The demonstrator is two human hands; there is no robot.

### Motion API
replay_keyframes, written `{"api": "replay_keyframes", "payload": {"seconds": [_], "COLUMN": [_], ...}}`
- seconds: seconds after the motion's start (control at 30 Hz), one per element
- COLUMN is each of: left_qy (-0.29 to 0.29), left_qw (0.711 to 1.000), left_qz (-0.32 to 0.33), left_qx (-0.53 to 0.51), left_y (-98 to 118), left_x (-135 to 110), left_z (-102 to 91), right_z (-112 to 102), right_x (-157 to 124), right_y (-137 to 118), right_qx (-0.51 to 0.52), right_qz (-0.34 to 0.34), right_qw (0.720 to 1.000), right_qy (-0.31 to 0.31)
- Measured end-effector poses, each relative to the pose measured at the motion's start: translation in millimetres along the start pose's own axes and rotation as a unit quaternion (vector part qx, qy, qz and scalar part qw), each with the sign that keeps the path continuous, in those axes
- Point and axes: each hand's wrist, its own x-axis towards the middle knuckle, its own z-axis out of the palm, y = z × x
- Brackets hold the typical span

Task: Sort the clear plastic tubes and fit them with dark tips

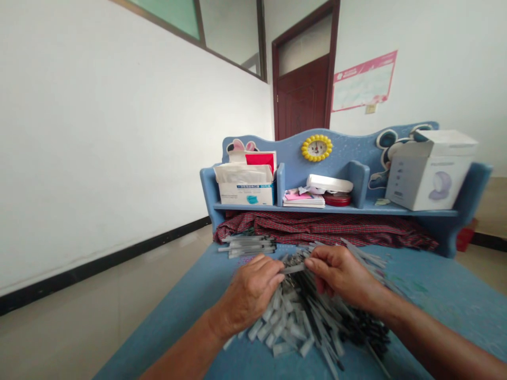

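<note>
My left hand (pixel 253 287) and my right hand (pixel 336 269) pinch opposite ends of a translucent whitish pen barrel (pixel 293 269), held level above the pile. Under and in front of my hands lie several pale pen caps (pixel 285 327). Dark, thin pen refills (pixel 317 311) fan out beside them toward the front. Small black pieces (pixel 366 330) are heaped below my right forearm. Past my left hand, a row of pens (pixel 249 245) lies side by side. More clear barrels (pixel 364 256) spread behind my right hand. My fingers hide the barrel's ends.
The blue table (pixel 170 327) has a raised shelf (pixel 328 210) at its back. It holds a mask box (pixel 247 192), a white carton (pixel 431 174) and a red round tin (pixel 337 200). Checked cloth (pixel 317 228) is bunched beneath. A white wall (pixel 99 132) stands left.
</note>
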Motion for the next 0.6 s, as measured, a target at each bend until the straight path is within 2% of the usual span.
{"api": "replay_keyframes", "payload": {"seconds": [0.27, 0.33, 0.5, 0.6], "left_qy": [-0.026, -0.028, -0.024, -0.017], "left_qw": [0.998, 0.997, 0.998, 0.998], "left_qz": [-0.024, -0.028, -0.028, -0.023], "left_qx": [-0.057, -0.066, -0.060, -0.057], "left_y": [5.1, 4.0, 1.3, 1.4], "left_x": [0.4, 0.2, -0.1, 0.0], "left_z": [-2.5, -1.8, -0.7, -0.4], "right_z": [-5.6, -8.0, -11.7, -9.9], "right_x": [-0.9, -1.1, -2.6, -2.0], "right_y": [0.4, 0.5, 0.2, 0.7], "right_qx": [0.141, 0.117, -0.066, -0.044], "right_qz": [-0.022, -0.032, -0.037, -0.028], "right_qw": [0.989, 0.992, 0.997, 0.998], "right_qy": [-0.048, -0.041, -0.002, -0.022]}}
